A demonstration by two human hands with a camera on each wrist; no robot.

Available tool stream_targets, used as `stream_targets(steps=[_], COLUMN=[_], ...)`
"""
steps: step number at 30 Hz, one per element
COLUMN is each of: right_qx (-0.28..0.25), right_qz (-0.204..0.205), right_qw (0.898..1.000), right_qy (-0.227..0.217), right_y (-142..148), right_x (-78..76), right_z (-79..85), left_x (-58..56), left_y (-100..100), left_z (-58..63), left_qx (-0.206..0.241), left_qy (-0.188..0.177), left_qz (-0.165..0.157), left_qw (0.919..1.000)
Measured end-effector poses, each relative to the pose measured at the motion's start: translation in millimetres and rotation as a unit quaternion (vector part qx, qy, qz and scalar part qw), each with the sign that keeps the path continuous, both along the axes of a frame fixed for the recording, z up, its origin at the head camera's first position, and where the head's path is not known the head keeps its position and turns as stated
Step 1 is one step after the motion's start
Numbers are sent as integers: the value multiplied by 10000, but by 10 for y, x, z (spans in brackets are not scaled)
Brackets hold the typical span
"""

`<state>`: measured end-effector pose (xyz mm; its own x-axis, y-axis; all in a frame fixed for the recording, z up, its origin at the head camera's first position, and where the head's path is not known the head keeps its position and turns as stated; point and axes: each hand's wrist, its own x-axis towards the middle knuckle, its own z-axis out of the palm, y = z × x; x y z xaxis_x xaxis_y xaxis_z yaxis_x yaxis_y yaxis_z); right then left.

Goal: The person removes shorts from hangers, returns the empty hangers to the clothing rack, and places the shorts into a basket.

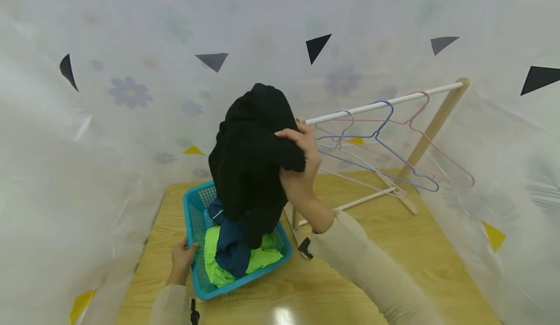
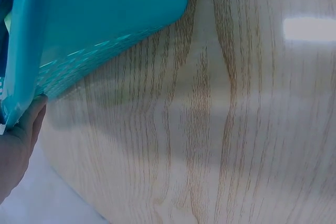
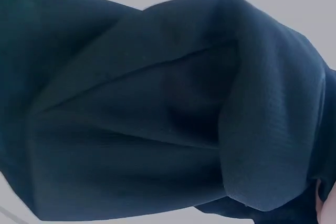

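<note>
My right hand (image 1: 302,164) grips a bundled black garment (image 1: 253,150) and holds it up above the basket. In the right wrist view the dark folds of this garment (image 3: 157,103) fill most of the frame, with a bit of the hand at the right edge. The left hand (image 1: 183,259) holds the left side of a turquoise plastic basket (image 1: 286,252); in the left wrist view its fingers lie at the basket's rim (image 2: 26,40). Inside the basket lie a navy garment (image 1: 234,247) and a bright green garment (image 1: 212,252). The black garment hangs partly in front of them.
To the right stands a wooden rack with a white rail (image 1: 363,111). From it hang a blue hanger (image 1: 385,145), a pink hanger (image 1: 442,152) and a pale hanger (image 1: 345,130). The wood-grain table (image 1: 350,276) ends near patterned plastic sheeting (image 1: 109,145) at back and sides.
</note>
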<state>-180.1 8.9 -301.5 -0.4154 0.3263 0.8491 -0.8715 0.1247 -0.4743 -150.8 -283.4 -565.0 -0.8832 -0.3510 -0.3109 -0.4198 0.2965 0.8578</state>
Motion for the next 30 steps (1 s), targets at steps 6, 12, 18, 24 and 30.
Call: stream_targets(steps=[6,12,18,24,30], right_qx=[496,1154,2962,5210,6030], right_qz=[-246,146,650,1597,1704], right_qw=[9966,9818,9064,7460,6655], right_qy=[-603,-1504,-2941,-3829,-4055], right_y=[-356,-456,-312,-183,-278], right_x=[-219,-252,-188,-106,-2], right_z=[-697,-1553,-2158,-2301,-2305], left_x=[13,-18,-363,-222,7], left_y=[50,83,-355,-142,143], left_z=[-44,-170,-1257,-786,-108], left_qx=[-426,-671,-365,-691,-938], left_qy=[314,397,1436,713,334], left_qz=[38,-53,-102,-201,-295], left_qw=[9986,9969,9889,9949,9946])
